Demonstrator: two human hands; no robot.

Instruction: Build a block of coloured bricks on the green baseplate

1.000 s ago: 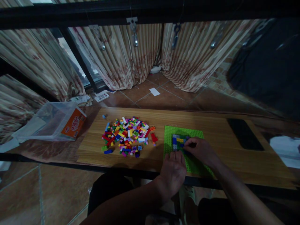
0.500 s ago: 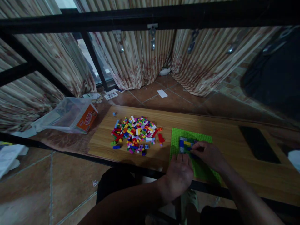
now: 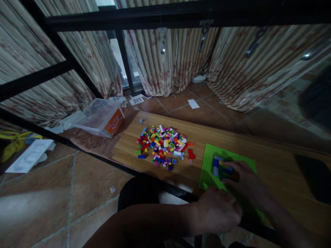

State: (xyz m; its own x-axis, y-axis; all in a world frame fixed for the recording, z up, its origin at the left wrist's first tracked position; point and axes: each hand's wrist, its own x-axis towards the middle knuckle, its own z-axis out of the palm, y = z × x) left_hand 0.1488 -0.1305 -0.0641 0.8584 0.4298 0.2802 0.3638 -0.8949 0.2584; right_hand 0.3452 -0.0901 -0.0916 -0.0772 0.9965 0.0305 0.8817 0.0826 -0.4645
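Note:
A block of joined toy bricks (image 3: 218,166), blue, grey, yellow and green, sits on the bright green baseplate (image 3: 210,153). My right hand (image 3: 247,182) reaches over it from the right, with thumb and fingers closed around its right part and hiding some of it. My left hand (image 3: 218,208) is at the near edge of the baseplate, its fingers curled in. Whatever those fingers hold, if anything, is hidden.
Left of the baseplate, a pile of loose coloured bricks (image 3: 162,143) spreads over the wooden board (image 3: 201,127). Beyond its left end stands a clear plastic bin (image 3: 99,112). A dark flat slab (image 3: 314,175) lies at the right. A black bar (image 3: 160,20) crosses above.
The view has swung left. My left hand has drawn back from beside the bricks towards the near edge, fingers now curled. My right hand has gone from a fingertip pinch to gripping the brick block.

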